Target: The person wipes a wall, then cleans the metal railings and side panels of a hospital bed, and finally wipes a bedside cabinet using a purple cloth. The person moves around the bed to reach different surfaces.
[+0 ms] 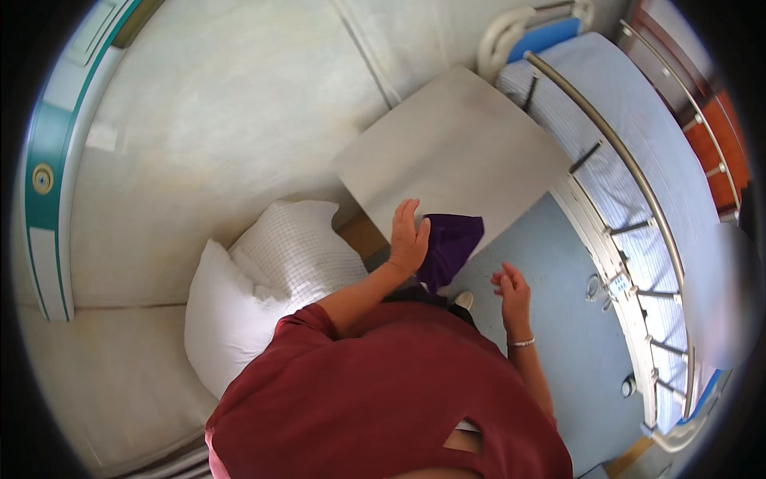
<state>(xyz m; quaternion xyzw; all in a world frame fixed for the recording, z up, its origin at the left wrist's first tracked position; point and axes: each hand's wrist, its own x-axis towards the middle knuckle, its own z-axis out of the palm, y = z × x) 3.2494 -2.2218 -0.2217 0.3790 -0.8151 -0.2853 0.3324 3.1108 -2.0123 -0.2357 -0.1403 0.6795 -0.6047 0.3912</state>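
My left hand [409,243] is raised near the front edge of a grey-topped table [455,136], with its fingers stretched upward and its thumb apart. Just right of it is a dark purple cloth [453,246], its upper part over the tabletop and its lower end hanging by my lap. The hand borders the cloth, but no grip on it shows. Farther right, above the floor, my right hand [514,295] has loosely bent fingers with gaps between them. I see nothing in it. A bracelet circles that wrist.
White pillows [299,247] are piled at my left against the pale wall [215,104]. On the right stands a bed [638,120] with a metal side rail [630,152]. Blue-grey floor [550,271] lies between table and bed. A shoe [464,300] shows below me.
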